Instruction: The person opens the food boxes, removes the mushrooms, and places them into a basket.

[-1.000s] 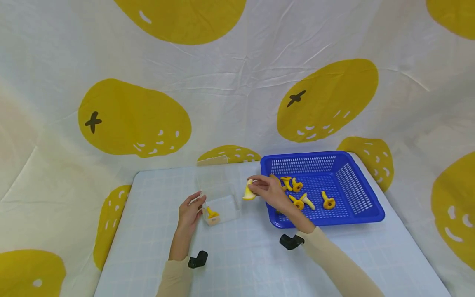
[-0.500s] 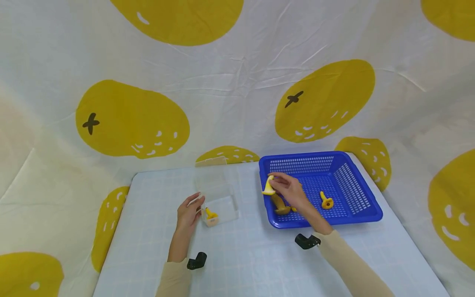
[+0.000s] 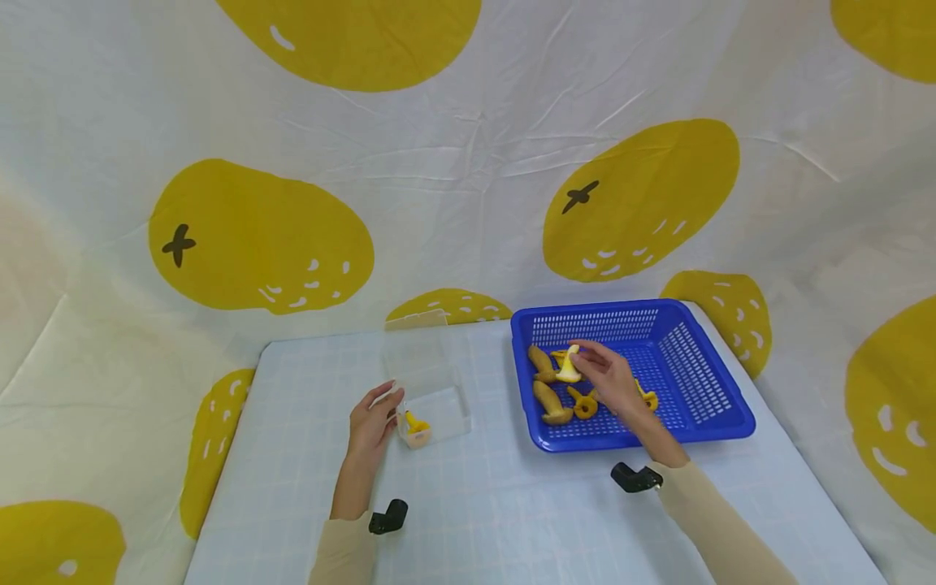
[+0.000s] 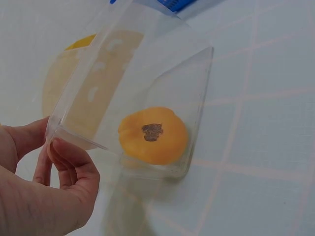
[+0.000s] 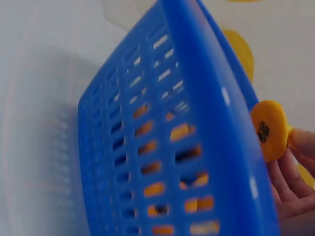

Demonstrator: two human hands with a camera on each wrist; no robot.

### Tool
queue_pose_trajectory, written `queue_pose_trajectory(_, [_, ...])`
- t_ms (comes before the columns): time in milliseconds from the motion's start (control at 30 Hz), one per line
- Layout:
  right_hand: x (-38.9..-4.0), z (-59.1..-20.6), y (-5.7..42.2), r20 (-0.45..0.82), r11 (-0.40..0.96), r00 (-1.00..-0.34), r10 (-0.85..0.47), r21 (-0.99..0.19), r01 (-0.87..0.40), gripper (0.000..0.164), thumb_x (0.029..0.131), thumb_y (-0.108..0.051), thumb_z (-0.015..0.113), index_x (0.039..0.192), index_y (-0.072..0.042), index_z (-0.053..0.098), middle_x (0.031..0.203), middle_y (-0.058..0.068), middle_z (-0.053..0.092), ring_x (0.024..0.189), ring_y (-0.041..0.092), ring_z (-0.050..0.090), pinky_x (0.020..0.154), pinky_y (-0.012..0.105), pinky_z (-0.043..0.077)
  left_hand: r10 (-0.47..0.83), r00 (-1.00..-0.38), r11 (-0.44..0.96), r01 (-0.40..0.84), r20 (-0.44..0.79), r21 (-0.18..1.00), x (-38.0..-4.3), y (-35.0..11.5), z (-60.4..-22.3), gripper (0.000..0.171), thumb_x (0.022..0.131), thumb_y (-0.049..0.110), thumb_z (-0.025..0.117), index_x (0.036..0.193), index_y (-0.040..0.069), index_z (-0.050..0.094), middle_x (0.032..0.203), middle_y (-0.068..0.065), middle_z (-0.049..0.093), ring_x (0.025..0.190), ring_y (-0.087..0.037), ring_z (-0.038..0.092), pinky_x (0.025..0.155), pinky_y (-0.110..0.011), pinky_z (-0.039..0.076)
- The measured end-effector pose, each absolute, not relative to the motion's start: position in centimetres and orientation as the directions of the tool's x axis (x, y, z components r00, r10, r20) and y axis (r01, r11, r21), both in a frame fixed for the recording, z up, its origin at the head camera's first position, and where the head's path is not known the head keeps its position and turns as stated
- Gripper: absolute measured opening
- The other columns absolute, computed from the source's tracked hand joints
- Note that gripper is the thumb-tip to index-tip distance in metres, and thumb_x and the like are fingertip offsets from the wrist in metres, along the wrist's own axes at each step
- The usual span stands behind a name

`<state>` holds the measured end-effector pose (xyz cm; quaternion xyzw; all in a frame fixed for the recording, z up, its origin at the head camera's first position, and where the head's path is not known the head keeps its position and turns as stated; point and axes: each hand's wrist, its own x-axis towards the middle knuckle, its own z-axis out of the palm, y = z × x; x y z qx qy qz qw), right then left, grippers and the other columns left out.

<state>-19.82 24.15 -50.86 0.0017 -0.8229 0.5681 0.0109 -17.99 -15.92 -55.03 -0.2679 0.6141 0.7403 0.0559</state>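
Observation:
My right hand (image 3: 610,382) pinches a yellow chanterelle mushroom (image 3: 568,366) by its stem, cap down, over the left part of the blue basket (image 3: 702,433). The right wrist view shows that mushroom's round cap (image 5: 273,123) with a dark centre, beyond the basket rim. My left hand (image 3: 374,421) pinches the edge of a clear plastic box (image 3: 448,413) between thumb and fingers; its hinged lid (image 3: 417,357) stands raised at the back. Inside the box, at its near left end, lies another chanterelle (image 3: 415,422), seen in the left wrist view as an orange cap (image 4: 170,137).
Several mushrooms lie in the basket: thick brown ones (image 3: 552,404) along its left side and yellow chanterelles (image 3: 583,404), partly hidden by my right hand. A pale checked cloth covers the table (image 3: 468,520). Behind hangs a white curtain (image 3: 439,203) with yellow fruit prints.
My right hand has carried the chanterelle to the right, from the space between box and basket to over the basket. My left hand stays at the box's edge.

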Motion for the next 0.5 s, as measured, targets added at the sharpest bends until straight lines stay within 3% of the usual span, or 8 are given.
queue_pose_trajectory(267, [-19.6, -51.9, 27.0, -0.005, 0.442, -0.998, 0.063, -0.896, 0.033, 0.046, 0.107, -0.032, 0.057, 0.144, -0.004, 0.057, 0.126, 0.024, 0.063, 0.116, 0.032, 0.062, 0.088, 0.019, 0.051, -0.249, -0.851, -0.245, -0.406, -0.462, 0.880, -17.9, -16.0, -55.0, 0.051, 0.096, 0.021, 0.075, 0.142, 0.007, 0.058, 0.107, 0.002, 0.070, 0.102, -0.024, 0.055, 0.070, -0.019, 0.046])
queue_pose_trajectory(333, [-19.8, -52.2, 27.6, -0.015, 0.460, -0.997, 0.074, -0.887, 0.047, 0.047, 0.108, -0.032, 0.056, 0.145, -0.003, 0.056, 0.130, 0.025, 0.062, 0.122, 0.037, 0.059, 0.095, 0.024, 0.050, -0.248, -0.851, -0.245, -0.406, -0.462, 0.880, -17.9, -15.9, -54.9, 0.051, 0.097, 0.021, 0.075, 0.143, 0.007, 0.058, 0.106, 0.002, 0.070, 0.103, -0.025, 0.055, 0.071, -0.020, 0.046])
queue_pose_trajectory(500, [-20.1, -52.6, 28.7, -0.031, 0.478, -0.996, 0.079, -0.876, 0.065, 0.049, 0.109, -0.030, 0.053, 0.148, -0.002, 0.051, 0.137, 0.029, 0.056, 0.128, 0.043, 0.054, 0.107, 0.053, 0.044, -0.244, -0.850, -0.244, -0.413, -0.468, 0.878, -18.0, -15.9, -54.9, 0.050, 0.098, 0.023, 0.073, 0.143, 0.008, 0.057, 0.110, 0.001, 0.069, 0.106, -0.027, 0.054, 0.075, -0.022, 0.047])
